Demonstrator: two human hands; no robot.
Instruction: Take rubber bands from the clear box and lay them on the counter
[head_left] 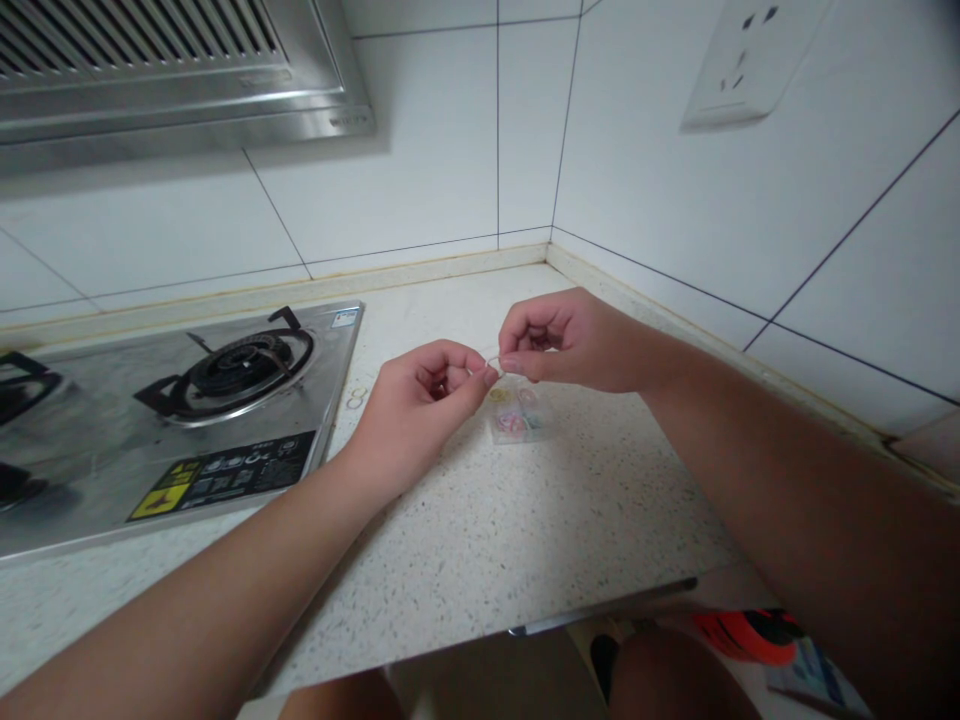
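Observation:
My left hand (431, 400) and my right hand (559, 345) meet above the counter, each closed in a pinch. Between their fingertips is a thin pale loop (493, 360), which looks like a small elastic band. Just below and behind the fingers lies a small clear box (517, 437) with compartments. Pink, yellow and other coloured small loops (513, 421) show inside it; the hands partly cover its far side. Left of my left hand, a few small loops (356, 399) lie on the speckled counter (525, 540).
A gas hob (330, 350) with black burner supports (240, 365) fills the left side. Over it hangs a metal range hood (322, 110). White tiled walls meet in the corner, with a socket (742, 70) on the right. Below the counter edge is an orange-red object (742, 637).

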